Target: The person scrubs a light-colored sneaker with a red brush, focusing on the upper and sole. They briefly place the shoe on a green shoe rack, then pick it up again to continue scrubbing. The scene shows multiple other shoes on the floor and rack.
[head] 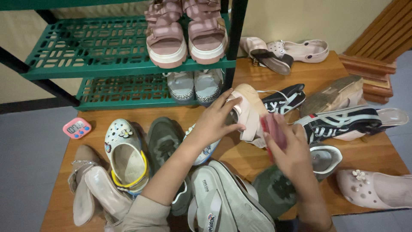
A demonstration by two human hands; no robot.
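My left hand (pixel 216 119) grips a beige shoe (pixel 249 107) by its upper and holds it tilted above the wooden board (pixel 240 157). My right hand (pixel 288 151) holds a red brush (pixel 274 131) against the side of that shoe. Directly behind it lies a black sneaker with white stripes (pixel 284 99). A green rack (pixel 107 47) at the back carries pink platform sandals (pixel 185 32) on its upper shelf and grey sneakers (pixel 195 86) on the lower one.
Many shoes lie around: a white clog with yellow trim (pixel 125 157), a dark green sneaker (pixel 164 141), grey flip-flops (pixel 223 197), a pink clog (pixel 377 189), a navy striped sneaker (pixel 343 122), beige heels (pixel 92 189). A pink timer (pixel 77 127) sits at the left edge.
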